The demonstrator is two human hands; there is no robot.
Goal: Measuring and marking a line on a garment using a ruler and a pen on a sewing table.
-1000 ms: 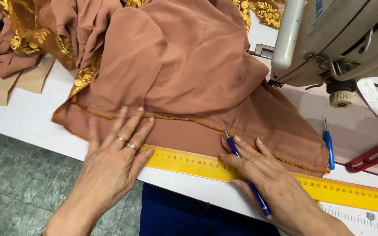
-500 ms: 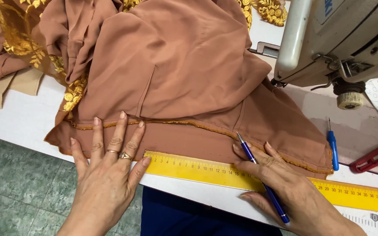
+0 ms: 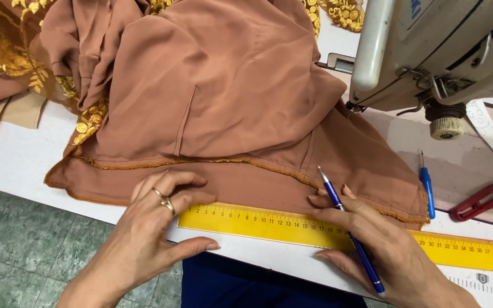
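Brown fabric, yellow ruler, blue pen

Fabric [image 3: 229,114] lies bunched; ruler [image 3: 269,223] flat along its hem; pen [image 3: 349,234] slants across the ruler.

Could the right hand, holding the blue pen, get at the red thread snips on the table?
Probably yes: the red thread snips lie uncovered beyond the yellow ruler, nothing between, though the right hand already holds the blue pen.

A yellow ruler [image 3: 269,223] with black markings is lying along the edge of the plain brown cloth [image 3: 223,102], whose far folds are showing gold floral embroidery [image 3: 15,54]. Right of the cloth, a blue-handled seam ripper [image 3: 427,191] and red snips [image 3: 479,201] are resting beside a cream sewing machine [image 3: 429,45], and a blue pen [image 3: 349,236] is crossing the ruler.
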